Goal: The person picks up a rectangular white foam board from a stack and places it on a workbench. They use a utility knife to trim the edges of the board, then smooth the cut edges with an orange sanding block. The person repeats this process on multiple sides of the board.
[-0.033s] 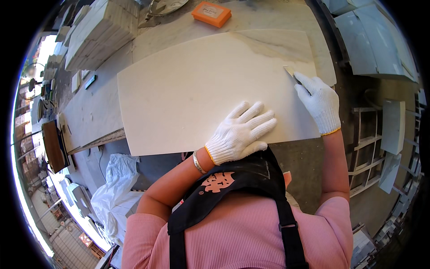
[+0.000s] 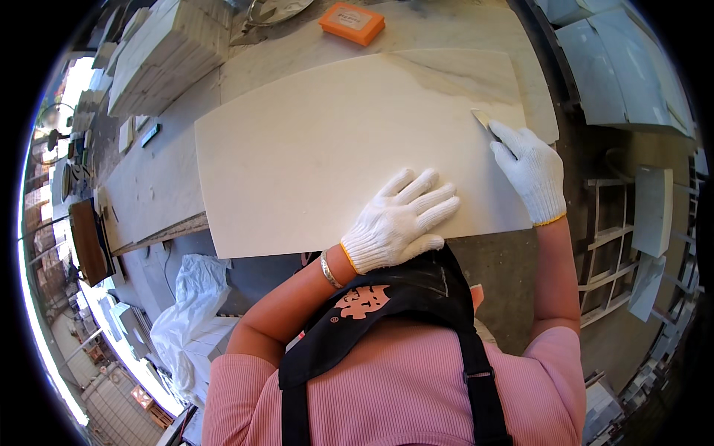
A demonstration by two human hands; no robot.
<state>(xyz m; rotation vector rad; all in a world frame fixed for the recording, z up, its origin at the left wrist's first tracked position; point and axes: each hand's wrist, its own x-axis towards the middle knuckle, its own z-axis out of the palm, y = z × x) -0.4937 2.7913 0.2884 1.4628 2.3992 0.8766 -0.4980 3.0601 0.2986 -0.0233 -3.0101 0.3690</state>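
A large white marble slab [image 2: 297, 156] with grey-brown veining at its far right corner lies flat before me. My left hand [image 2: 405, 212], in a white knitted glove, rests palm down on the slab's near edge with its fingers spread. Toward the right edge, my gloved right hand [image 2: 529, 163] is closed round a small scraper [image 2: 483, 119]. Its thin metal blade points far left and meets or nearly meets the slab's surface. The scraper's handle is hidden inside the glove.
Beyond the slab an orange box [image 2: 352, 24] sits on the worktable [image 2: 160, 178]. Stacked stone tiles [image 2: 175, 56] stand at the far left, near a small dark-and-blue object [image 2: 151, 135]. Crumpled plastic sheeting [image 2: 190, 297] hangs at lower left. A metal frame rack [image 2: 610, 238] is on the right.
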